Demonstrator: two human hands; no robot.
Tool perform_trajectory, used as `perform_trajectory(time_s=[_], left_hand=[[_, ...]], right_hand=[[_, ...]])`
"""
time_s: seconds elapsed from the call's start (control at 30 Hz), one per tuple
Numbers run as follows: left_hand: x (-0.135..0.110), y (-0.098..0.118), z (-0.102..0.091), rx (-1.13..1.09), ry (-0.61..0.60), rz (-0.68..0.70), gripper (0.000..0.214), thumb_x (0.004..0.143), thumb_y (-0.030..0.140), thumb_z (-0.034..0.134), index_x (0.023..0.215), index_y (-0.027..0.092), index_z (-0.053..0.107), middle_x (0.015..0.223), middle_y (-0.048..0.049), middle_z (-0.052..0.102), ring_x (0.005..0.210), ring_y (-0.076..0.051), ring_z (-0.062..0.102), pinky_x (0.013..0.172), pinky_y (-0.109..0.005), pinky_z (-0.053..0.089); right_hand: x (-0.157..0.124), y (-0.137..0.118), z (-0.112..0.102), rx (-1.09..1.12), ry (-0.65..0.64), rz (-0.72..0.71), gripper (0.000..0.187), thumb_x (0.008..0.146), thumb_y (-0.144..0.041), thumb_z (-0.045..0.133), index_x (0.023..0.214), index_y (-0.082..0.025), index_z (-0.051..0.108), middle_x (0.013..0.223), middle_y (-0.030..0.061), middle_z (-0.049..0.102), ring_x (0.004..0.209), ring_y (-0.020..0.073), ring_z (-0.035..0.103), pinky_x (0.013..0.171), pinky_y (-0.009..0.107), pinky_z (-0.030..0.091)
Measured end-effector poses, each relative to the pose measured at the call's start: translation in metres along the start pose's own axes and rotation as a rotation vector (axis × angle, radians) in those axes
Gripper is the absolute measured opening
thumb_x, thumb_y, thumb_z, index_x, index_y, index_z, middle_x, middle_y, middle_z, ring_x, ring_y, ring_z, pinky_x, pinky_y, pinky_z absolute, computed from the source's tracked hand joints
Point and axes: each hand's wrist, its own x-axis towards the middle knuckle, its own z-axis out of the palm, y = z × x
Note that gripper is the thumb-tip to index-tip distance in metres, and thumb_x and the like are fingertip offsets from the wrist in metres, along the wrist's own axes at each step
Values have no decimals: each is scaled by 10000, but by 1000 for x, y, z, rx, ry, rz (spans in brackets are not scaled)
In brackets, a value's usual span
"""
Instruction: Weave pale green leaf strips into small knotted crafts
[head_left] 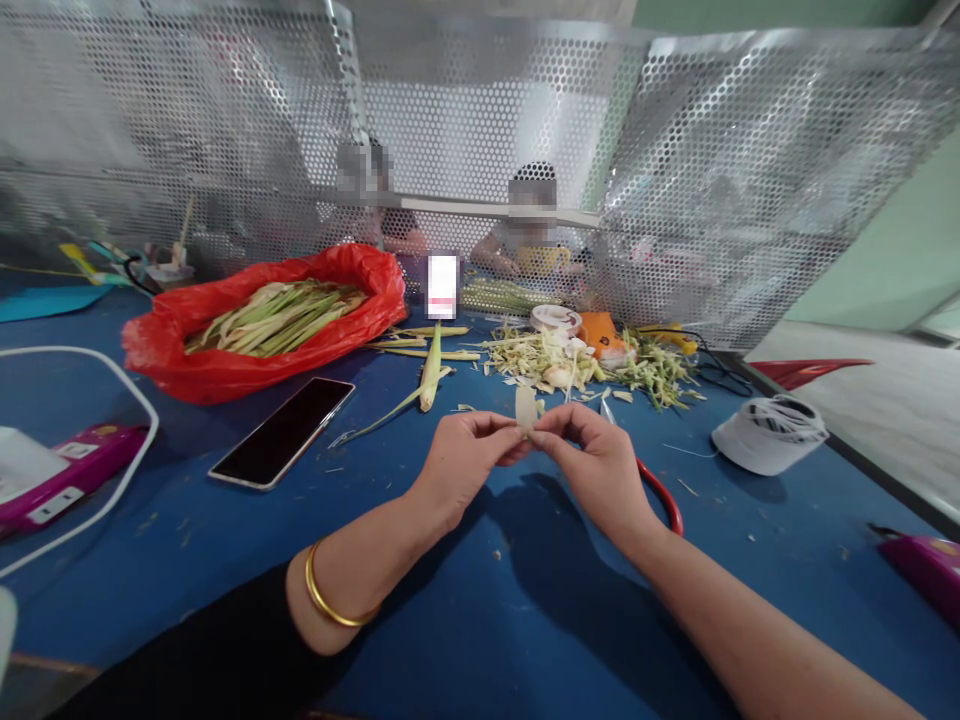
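Above the middle of the blue table, my left hand (457, 465) and my right hand (600, 475) meet fingertip to fingertip. Both are closed in a pinch on the lower end of a small pale strip of corn husk (526, 406), which stands upright between them. Scissors with a red handle (666, 497) lie on the table, partly covered by my right hand. Just beyond my left hand rests a green-and-yellow corn husk piece (431, 380) with a long thin leaf. Behind my fingers spreads a pile of husk scraps (551, 360).
At the left, a red plastic bag (172, 370) holds long husk leaves (277, 318); a phone (285, 432) lies before it. A spool of white cord (765, 442) sits at the right. Perforated metal sheeting (480, 110) borders the far side, with two people behind it.
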Motion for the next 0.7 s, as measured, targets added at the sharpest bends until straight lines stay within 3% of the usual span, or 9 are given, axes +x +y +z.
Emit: perform_trajectory(time_s=[0.17,0.47,0.6,0.7], left_hand=[[1,-1,0,25,-6,56,45,697,201,698,689,161,717,645,-17,707,648,-136,656,694,-260,515],[1,0,1,143,2,91,133,758,219,635,652,167,698,600,4,679,591,-112,618,642,-224,500],[-1,3,2,145,27,107,149,769,205,616,651,164,696,603,1,675,594,-108,617,635,-215,495],[-1,3,2,154,24,113,149,762,201,617,636,169,689,598,2,672,589,-111,615,635,-222,494]], right_hand=[[1,2,-1,104,-12,30,189,766,-262,660,925,-204,576,720,-12,609,673,158,581,657,302,468],[2,1,0,82,-14,40,177,787,-284,648,933,-203,589,677,-29,592,655,150,577,643,291,464],[3,1,2,196,-39,71,255,765,-312,676,976,-201,588,797,17,668,732,169,629,694,311,505],[4,0,3,258,-48,102,277,731,-315,703,958,-199,598,770,13,671,699,164,632,694,316,516]])
